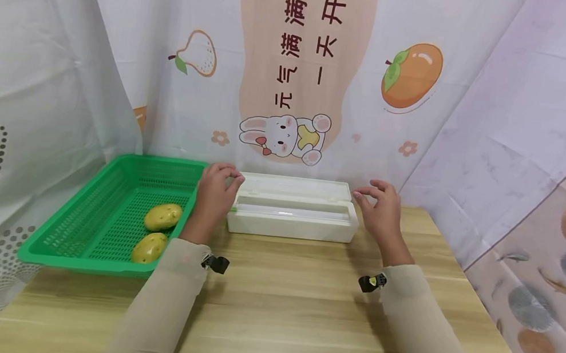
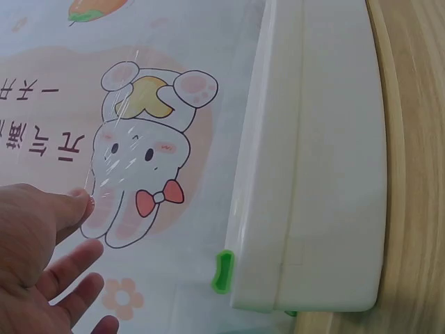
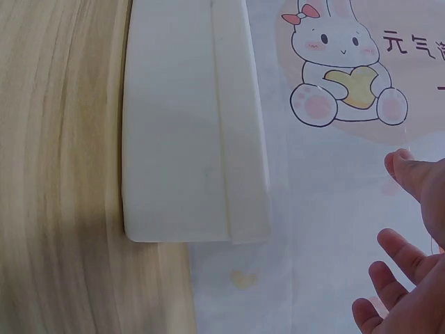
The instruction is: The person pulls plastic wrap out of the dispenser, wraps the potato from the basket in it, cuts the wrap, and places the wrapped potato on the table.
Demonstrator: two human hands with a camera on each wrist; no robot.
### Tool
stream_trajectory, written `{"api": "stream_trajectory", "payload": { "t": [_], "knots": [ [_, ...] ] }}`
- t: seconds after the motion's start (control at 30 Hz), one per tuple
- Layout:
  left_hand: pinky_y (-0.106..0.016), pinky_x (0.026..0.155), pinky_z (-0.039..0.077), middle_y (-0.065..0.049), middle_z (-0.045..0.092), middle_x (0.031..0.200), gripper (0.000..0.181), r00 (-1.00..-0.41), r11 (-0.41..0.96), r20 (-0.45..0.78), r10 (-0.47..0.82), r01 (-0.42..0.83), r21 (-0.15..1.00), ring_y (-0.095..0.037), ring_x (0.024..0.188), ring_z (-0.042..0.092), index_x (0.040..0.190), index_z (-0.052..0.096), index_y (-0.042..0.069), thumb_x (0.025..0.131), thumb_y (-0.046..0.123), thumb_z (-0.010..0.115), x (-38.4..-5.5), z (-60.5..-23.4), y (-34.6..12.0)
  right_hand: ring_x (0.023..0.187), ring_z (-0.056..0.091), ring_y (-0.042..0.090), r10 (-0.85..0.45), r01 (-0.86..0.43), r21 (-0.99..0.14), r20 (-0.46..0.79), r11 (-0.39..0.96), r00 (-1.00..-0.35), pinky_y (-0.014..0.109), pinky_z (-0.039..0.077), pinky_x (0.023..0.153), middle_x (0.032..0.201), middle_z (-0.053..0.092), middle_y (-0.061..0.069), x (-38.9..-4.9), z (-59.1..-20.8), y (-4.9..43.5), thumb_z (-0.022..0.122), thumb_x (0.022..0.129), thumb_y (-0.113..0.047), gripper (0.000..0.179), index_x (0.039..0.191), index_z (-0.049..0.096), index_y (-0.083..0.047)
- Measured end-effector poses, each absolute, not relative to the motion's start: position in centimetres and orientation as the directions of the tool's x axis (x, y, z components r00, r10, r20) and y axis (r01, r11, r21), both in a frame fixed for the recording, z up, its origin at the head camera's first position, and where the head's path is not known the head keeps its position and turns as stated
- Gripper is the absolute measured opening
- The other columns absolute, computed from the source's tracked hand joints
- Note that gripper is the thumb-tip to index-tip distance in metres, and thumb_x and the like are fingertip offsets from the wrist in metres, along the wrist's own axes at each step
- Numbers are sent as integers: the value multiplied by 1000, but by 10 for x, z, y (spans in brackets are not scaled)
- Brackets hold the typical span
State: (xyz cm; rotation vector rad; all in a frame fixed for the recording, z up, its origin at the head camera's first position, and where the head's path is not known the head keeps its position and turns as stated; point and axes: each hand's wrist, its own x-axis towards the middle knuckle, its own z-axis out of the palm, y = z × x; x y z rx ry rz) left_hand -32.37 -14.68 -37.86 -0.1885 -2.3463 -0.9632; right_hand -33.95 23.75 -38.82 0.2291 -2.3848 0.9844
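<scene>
The box (image 1: 292, 229) stands open with film (image 2: 131, 104) drawn out above it, no cut yet visible, the left hand (image 1: 215, 195) pinching it near the box's left end and the right hand (image 1: 381, 213) apparently pinching it near the right.

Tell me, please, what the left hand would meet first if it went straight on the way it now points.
Probably the cloth behind the box, near the printed rabbit; the left hand seems to sit higher than the box, though depth is unclear.
</scene>
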Motion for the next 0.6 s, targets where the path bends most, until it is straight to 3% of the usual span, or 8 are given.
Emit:
{"api": "stream_trajectory", "payload": {
  "t": [0.17, 0.6],
  "knots": [
    [-63, 107, 35, -11, 64, 134, 25, -835, 770, 545, -76, 298, 564, -39, 133, 50, 106, 77, 8, 101, 31, 68, -321, -370, -149, 135, 48, 46, 44, -361, -600, 553, 713, -832, 63, 30, 114, 140, 58, 23, -338, -385, 237, 76, 96, -25, 21, 104, 81, -6],
    [-60, 105, 37, -8, 63, 137, 26, -856, 865, 516, -28, 238, 442, -37, 136, 47, 108, 77, 11, 102, 34, 66, -318, -350, -149, 134, 48, 45, 16, -385, -568, 575, 728, -818, 62, 33, 112, 140, 58, 23, -339, -372, 240, 76, 96, -24, 21, 106, 81, -6]
  ]
}}
